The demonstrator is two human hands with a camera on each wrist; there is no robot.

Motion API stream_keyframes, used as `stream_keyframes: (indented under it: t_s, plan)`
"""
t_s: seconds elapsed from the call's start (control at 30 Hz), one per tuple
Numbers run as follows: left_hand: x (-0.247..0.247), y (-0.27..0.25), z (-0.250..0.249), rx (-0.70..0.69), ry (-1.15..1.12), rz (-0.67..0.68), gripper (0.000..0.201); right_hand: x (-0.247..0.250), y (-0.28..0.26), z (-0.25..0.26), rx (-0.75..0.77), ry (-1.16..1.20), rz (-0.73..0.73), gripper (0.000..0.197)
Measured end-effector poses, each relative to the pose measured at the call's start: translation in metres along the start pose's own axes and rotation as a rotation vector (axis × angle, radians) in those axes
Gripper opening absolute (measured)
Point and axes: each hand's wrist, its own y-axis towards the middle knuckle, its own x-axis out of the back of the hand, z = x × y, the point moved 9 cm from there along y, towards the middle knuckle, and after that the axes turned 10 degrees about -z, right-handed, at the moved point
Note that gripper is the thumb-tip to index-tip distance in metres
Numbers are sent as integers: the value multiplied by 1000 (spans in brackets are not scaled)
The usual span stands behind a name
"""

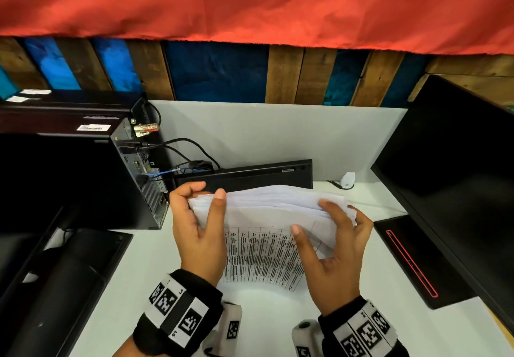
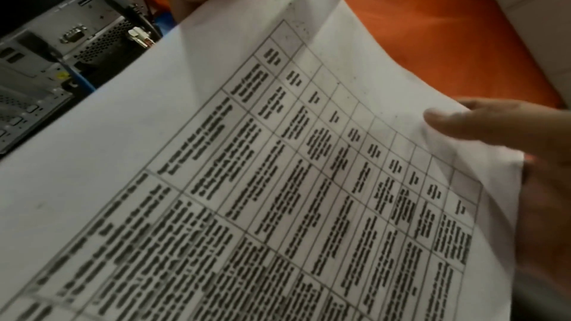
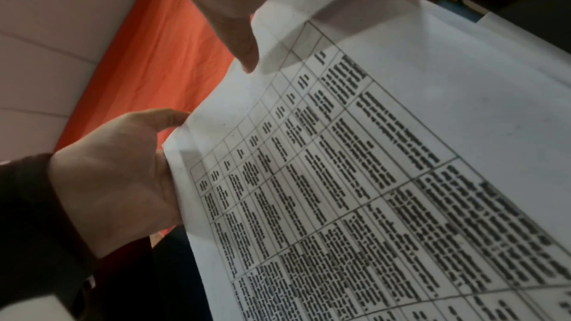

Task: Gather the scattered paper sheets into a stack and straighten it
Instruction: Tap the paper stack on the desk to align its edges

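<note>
A stack of white paper sheets [image 1: 267, 217], its front sheet printed with a black table, was held upright above the white table [image 1: 267, 309]. It was gripped at its left edge by the left hand [image 1: 199, 234] and at its right edge by the right hand [image 1: 333, 248], in front of a black keyboard [image 1: 250, 174].

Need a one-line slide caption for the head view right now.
Both hands, left hand and right hand, hold the paper stack upright by its sides on the white desk.
</note>
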Motion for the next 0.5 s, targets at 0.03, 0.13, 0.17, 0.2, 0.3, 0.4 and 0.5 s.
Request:
stream_keyframes:
  t_s: [0.03, 0.13, 0.17, 0.2, 0.3, 0.4, 0.5]
  plan:
    - [0, 1, 2, 2, 2, 3, 30, 2, 1, -1, -11, 0, -25, 61]
    - [2, 2, 3, -23, 7, 7, 35, 3, 2, 1, -1, -5, -35, 70]
    - [2, 1, 2, -32, 10, 13, 35, 1, 1, 1, -3, -9, -10, 72]
    - [2, 0, 1, -39, 13, 18, 34, -1, 0, 1, 0, -24, 17, 74]
    - [3, 0, 1, -19, 18, 7, 26, 0, 1, -1, -14, -64, 18, 72]
    - [5, 2, 2, 17, 7, -2, 24, 4, 4, -2, -36, -26, -36, 71]
    - [5, 1, 3, 37, -8, 9, 22, 1, 1, 2, 36, -74, -19, 72]
